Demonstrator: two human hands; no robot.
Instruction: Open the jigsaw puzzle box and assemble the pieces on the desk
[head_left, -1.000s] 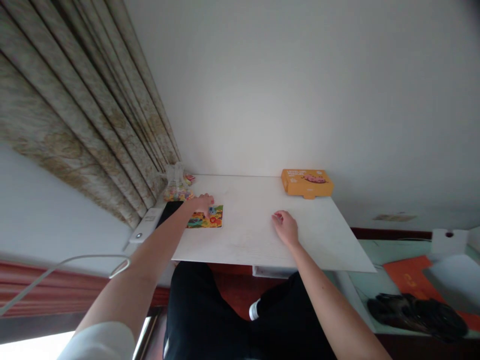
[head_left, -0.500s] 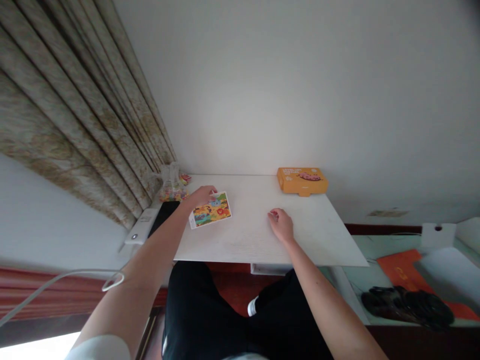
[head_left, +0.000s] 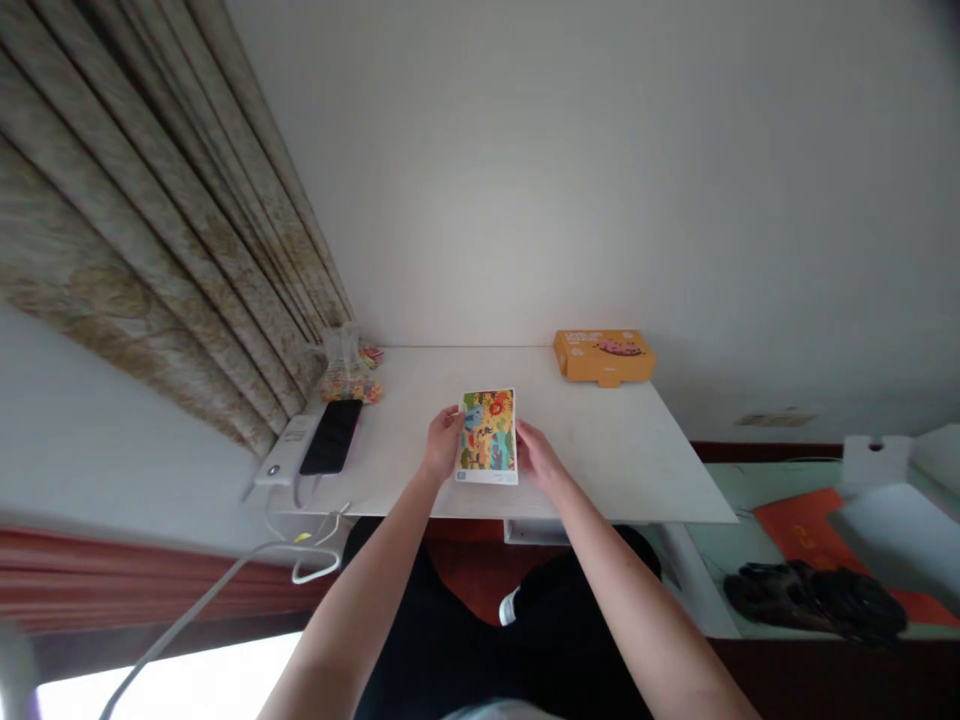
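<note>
A picture card (head_left: 489, 436) with a white border and colourful cartoon animals, a lion among them, is held upright in format above the near middle of the white table (head_left: 600, 460). My left hand (head_left: 444, 440) grips its left edge, with the fingers partly behind it. On the opposite edge, my right hand (head_left: 532, 450) is closed, its fingers also partly hidden by the card. Whether the card touches the tabletop I cannot tell.
An orange box (head_left: 604, 358) stands at the back right. To the left lie a black phone (head_left: 331, 437), a white box (head_left: 289, 450) and a clear plastic bag (head_left: 345, 375) of colourful pieces. A white cable (head_left: 247, 562) hangs at the near left. Black shoes (head_left: 814, 598) lie lower right.
The card has moved right to the table's middle and turned from sideways to upright. My right hand has come left and taken its right edge. The phone is now uncovered.
</note>
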